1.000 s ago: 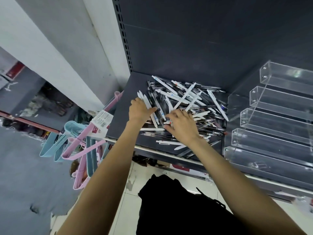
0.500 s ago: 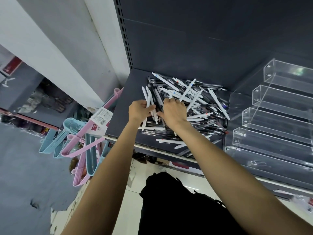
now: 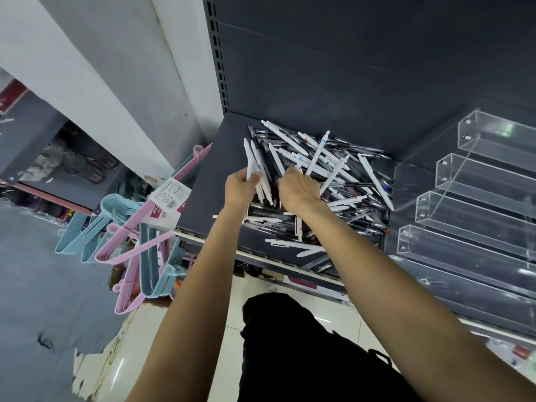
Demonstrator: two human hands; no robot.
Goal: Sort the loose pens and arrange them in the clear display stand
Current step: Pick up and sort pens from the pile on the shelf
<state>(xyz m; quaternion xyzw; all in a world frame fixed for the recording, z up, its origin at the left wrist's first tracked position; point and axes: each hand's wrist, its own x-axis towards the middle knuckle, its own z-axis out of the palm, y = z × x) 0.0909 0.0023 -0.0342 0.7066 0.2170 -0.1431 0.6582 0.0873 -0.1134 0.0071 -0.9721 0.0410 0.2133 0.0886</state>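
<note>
A heap of loose pens (image 3: 342, 181), white ones and dark ones mixed, lies on a dark grey shelf (image 3: 208, 187). My left hand (image 3: 239, 188) grips a small bunch of white pens (image 3: 251, 161) that stick up and away from it at the heap's left edge. Close beside it, my right hand (image 3: 298, 188) rests on the heap with its fingers curled down among the pens; what they hold is hidden. The clear display stand (image 3: 470, 210) with several stepped troughs stands to the right of the heap, and its troughs look bare.
Pink and blue plastic hangers (image 3: 127, 239) with a barcode tag hang off the shelf's left end. A white wall column rises at the left. Below are a tiled floor and a black bag (image 3: 304, 349). The shelf's dark back panel stands behind the pens.
My right hand has slid left across the heap until it sits beside my left hand. The bunch of white pens in my left hand has risen and tilted more upright.
</note>
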